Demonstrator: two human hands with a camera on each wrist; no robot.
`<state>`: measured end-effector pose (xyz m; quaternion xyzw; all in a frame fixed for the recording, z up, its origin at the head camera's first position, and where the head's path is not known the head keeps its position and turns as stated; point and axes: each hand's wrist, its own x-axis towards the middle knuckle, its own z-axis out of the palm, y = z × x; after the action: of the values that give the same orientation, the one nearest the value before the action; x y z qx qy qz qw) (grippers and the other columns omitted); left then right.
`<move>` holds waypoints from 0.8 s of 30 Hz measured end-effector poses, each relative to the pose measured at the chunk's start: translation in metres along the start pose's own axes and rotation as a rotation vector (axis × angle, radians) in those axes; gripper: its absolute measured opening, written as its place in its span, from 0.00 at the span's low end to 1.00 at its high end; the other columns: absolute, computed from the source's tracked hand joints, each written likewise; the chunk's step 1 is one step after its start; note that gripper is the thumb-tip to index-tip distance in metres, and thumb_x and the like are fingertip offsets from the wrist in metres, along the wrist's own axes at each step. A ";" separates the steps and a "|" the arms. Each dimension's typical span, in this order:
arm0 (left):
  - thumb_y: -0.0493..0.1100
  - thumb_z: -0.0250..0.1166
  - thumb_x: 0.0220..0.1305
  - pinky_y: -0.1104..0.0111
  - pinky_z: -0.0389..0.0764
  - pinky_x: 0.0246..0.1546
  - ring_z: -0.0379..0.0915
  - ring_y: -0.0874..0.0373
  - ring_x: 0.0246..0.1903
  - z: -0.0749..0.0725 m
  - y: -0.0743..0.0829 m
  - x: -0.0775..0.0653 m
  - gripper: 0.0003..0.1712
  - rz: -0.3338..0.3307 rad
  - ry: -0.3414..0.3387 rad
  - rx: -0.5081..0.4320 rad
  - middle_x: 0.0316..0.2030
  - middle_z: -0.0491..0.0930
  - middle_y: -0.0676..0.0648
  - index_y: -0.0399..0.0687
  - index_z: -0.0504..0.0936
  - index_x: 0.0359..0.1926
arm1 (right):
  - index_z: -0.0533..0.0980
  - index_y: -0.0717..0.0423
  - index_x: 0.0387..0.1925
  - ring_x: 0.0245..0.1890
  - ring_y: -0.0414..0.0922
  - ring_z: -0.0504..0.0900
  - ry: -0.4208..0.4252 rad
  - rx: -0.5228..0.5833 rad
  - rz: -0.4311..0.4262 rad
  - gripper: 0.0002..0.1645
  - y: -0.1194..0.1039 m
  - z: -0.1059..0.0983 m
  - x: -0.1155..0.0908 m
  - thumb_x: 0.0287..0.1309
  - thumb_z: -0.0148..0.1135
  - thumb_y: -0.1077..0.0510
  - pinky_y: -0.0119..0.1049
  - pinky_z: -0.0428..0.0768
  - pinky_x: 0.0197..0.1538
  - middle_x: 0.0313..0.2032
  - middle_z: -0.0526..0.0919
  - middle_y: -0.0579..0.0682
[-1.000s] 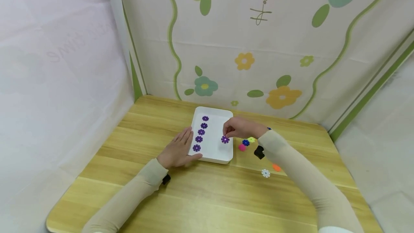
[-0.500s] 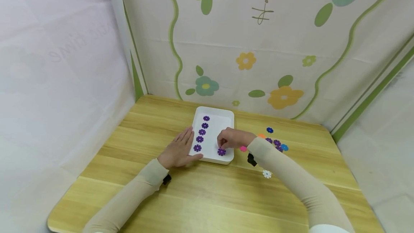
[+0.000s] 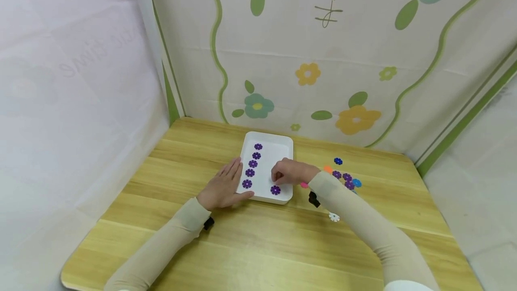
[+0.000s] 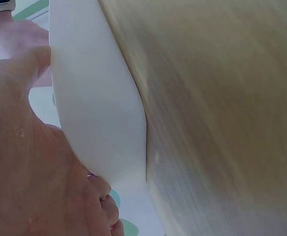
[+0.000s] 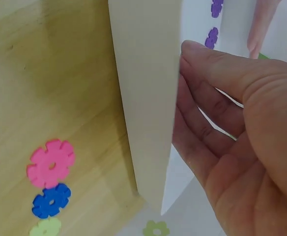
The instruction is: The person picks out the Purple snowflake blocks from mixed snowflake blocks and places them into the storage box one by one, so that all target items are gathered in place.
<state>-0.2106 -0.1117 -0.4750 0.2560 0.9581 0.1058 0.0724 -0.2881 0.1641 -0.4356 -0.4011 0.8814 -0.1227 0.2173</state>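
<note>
In the head view, a white tray (image 3: 266, 199) stands on the wooden table. Down its left side runs a column of several purple snowflake discs (image 3: 252, 164). My left hand (image 3: 222, 187) rests against the tray's left and near edges, fingers straight and thumb spread along the near rim. Another purple snowflake disc (image 3: 275, 190) lies near the tray's bottom right corner. Just above it is my right hand (image 3: 292, 172), fingers loosely bent and apart from the disc. In the right wrist view, the tray wall partly hides the fingertips of that hand (image 5: 222, 108).
Right of the tray lie loose discs: several purple ones (image 3: 347, 177), a dark blue one (image 3: 338, 161), an orange one (image 3: 328, 169) and a white one (image 3: 334, 217). A pink disc (image 5: 51, 163) lies close beside the tray. A printed cloth (image 3: 274, 66) hangs behind the table.
My right hand has moved toward the tray's near right corner with a purple snowflake disc and let it go there. My left hand has stayed at the tray's edge.
</note>
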 end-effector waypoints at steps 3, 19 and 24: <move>0.77 0.48 0.74 0.48 0.48 0.85 0.36 0.40 0.86 -0.001 0.000 0.000 0.62 0.000 0.003 0.000 0.85 0.38 0.34 0.30 0.46 0.83 | 0.87 0.58 0.42 0.37 0.37 0.83 0.023 -0.004 -0.011 0.05 0.003 -0.007 -0.007 0.68 0.70 0.63 0.31 0.85 0.47 0.39 0.90 0.48; 0.77 0.47 0.74 0.48 0.46 0.85 0.34 0.40 0.86 0.000 -0.001 0.000 0.62 0.012 -0.005 -0.009 0.85 0.36 0.34 0.30 0.45 0.83 | 0.84 0.59 0.52 0.48 0.50 0.88 0.242 -0.053 0.111 0.13 0.064 -0.032 -0.112 0.68 0.70 0.62 0.52 0.88 0.56 0.48 0.89 0.54; 0.78 0.46 0.74 0.49 0.45 0.85 0.32 0.41 0.86 0.002 -0.002 0.000 0.63 0.011 -0.015 -0.006 0.85 0.34 0.36 0.32 0.43 0.83 | 0.82 0.65 0.54 0.50 0.59 0.87 0.287 -0.025 0.229 0.15 0.097 -0.033 -0.154 0.68 0.68 0.64 0.58 0.86 0.57 0.50 0.88 0.62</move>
<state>-0.2113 -0.1130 -0.4769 0.2618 0.9558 0.1074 0.0800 -0.2775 0.3456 -0.4005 -0.2791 0.9447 -0.1423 0.0970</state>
